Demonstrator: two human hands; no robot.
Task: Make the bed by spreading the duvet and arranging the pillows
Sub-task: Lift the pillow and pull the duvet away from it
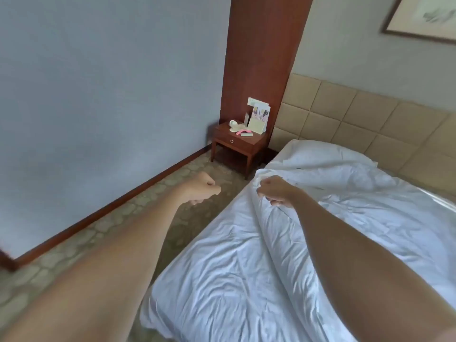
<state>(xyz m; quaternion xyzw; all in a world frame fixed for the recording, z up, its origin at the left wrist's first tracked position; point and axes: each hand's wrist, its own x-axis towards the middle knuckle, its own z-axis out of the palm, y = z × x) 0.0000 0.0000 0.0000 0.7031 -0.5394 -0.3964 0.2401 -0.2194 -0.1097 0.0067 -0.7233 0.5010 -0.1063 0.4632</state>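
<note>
A white duvet (246,267) lies wrinkled over the bed, with a raised fold running from its upper left corner toward me. My right hand (276,191) grips that corner of the duvet near the bed's left edge. My left hand (202,188) hovers over the carpet to the left of the bed, fingers curled into a fist and holding nothing. A white pillow (323,154) lies flat at the head of the bed against the tan padded headboard (357,114).
A wooden nightstand (237,144) with cards, a pink item and small objects stands left of the headboard. Patterned carpet (111,230) runs between the bed and the blue-grey wall. A framed picture (424,16) hangs above the headboard.
</note>
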